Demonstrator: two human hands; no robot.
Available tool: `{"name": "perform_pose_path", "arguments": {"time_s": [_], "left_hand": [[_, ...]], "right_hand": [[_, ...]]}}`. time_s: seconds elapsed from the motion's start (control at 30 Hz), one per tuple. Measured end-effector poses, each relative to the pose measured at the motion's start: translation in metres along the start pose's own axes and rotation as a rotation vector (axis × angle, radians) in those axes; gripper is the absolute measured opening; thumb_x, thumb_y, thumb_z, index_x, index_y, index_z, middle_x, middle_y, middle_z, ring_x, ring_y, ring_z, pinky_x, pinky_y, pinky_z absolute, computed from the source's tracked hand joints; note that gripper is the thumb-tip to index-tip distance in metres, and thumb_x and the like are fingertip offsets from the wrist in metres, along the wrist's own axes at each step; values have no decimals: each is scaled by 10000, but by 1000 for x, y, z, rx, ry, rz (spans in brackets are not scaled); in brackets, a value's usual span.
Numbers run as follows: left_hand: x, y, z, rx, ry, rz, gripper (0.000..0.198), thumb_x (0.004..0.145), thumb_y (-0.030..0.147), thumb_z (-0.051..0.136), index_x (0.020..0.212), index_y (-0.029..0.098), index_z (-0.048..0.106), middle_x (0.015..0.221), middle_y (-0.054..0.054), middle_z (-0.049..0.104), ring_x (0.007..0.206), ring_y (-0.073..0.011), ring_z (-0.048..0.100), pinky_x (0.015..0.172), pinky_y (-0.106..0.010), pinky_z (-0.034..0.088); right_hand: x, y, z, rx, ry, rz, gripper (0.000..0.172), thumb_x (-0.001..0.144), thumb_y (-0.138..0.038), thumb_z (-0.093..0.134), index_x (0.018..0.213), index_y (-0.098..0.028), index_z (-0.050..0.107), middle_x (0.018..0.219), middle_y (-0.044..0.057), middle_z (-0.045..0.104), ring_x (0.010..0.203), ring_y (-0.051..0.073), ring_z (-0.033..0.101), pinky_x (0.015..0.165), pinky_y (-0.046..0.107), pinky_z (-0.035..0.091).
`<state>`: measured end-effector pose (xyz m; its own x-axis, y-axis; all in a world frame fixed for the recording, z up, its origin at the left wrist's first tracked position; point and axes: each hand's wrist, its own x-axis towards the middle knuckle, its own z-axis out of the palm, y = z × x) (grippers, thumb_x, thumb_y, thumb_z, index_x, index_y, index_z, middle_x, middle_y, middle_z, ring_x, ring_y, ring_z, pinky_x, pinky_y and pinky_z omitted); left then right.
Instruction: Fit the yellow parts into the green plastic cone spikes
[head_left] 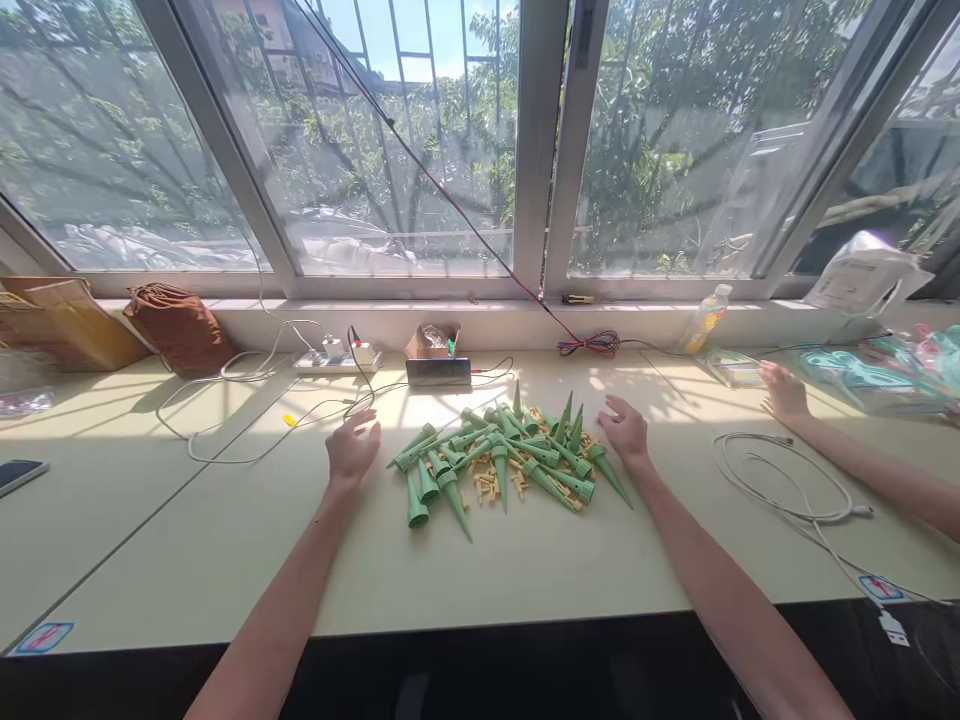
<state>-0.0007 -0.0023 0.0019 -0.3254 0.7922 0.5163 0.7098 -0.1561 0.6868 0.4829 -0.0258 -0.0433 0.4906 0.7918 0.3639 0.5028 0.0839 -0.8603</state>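
A heap of green plastic spikes [499, 465], cone-shaped with wide collars, lies on the table between my hands. Small tan plastic pieces [487, 488] are scattered among and under the spikes, partly hidden by them. To the left of the heap, my left hand [354, 447] rests with its fingers apart and holds nothing. My right hand [624, 430] is at the heap's right side, fingers apart and curved, near a spike [611, 475] that points toward the front right. Neither hand grips any of the pieces.
Behind the heap stand a small open box [439, 372] and a power strip [337, 362] with cables. A bottle [705, 320] and a coiled white cable [795, 480] are at the right, beside another person's hand [784, 392]. A phone [21, 475] lies far left.
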Motion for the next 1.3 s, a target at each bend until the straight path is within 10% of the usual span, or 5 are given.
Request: {"name": "perform_pose_path", "arguments": {"time_s": [0.27,1.3], "left_hand": [[-4,9,-2,-4,-16,-4,218,751,392,595,794,185,649,822,-48,710,733,-218,700,614,-293,571],[-6,9,-4,57,-206,-69,165,714,337,597,805,203,628,804,-57,699,629,-182,646,567,-252,506]], "right_hand": [[1,-3,1,43,16,-33,292,749,-467,610,800,-182,649,798,84,727,761,238,694,761,370,545],[-4,-14,-6,-152,-93,-72,238,674,-417,582,749,-195,621,651,49,661,576,190,590,603,310,473]]}}
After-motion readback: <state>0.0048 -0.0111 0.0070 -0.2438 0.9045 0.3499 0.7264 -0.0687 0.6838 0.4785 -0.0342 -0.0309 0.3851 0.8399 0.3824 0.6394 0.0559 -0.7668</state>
